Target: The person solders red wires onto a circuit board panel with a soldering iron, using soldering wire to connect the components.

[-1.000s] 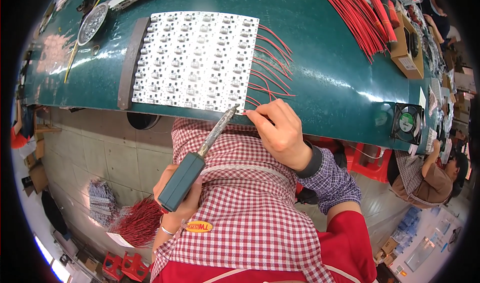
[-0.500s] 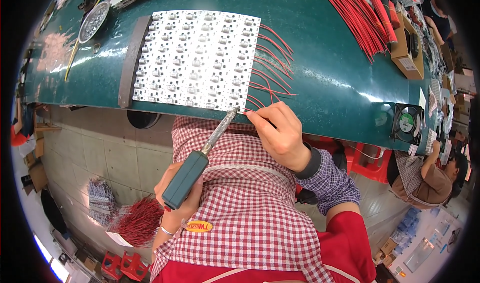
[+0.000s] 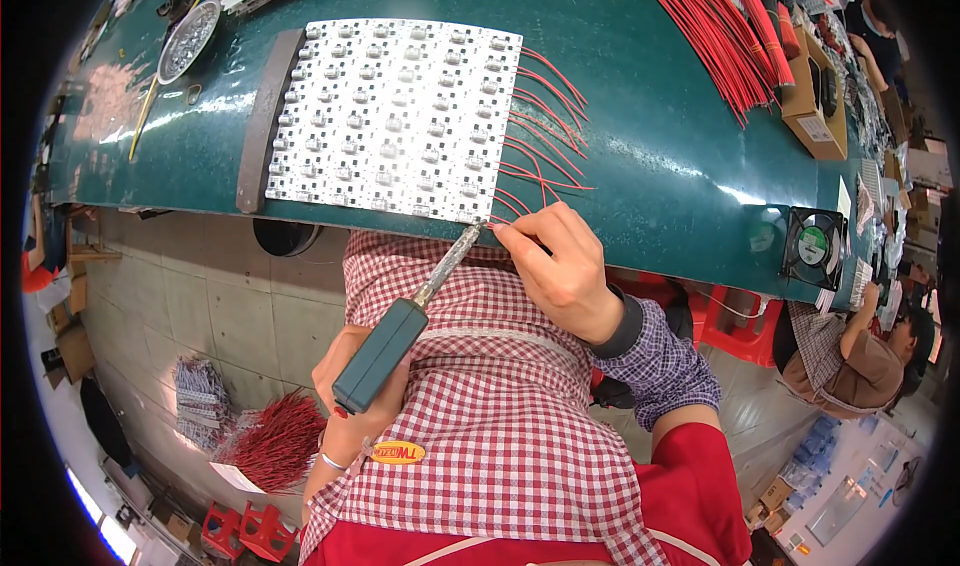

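A soldering iron [image 3: 385, 351] with a dark green handle is gripped in my left hand [image 3: 345, 371]. Its silvery shaft slants up to the near right corner of a white circuit board panel [image 3: 395, 126] covered in small components. At that corner my right hand [image 3: 560, 266] pinches a thin red wire [image 3: 492, 226], with the iron's tip close beside its end. Whether tip and wire touch is too small to tell. More red wires [image 3: 550, 116] stick out from the panel's right edge. Along the panel's left side lies a dark flat bar [image 3: 270, 121].
On the green table [image 3: 660, 166] lie bundles of red wires [image 3: 715, 41] at the far right, near a cardboard box [image 3: 815, 106]. A small black fan [image 3: 815, 249] stands at the right edge. A metal dish [image 3: 190, 41] rests far left. Another person [image 3: 850, 361] sits at the right.
The iron in my left hand has shifted slightly right, its tip moving from the panel's corner toward the wire end. My right hand has hardly moved.
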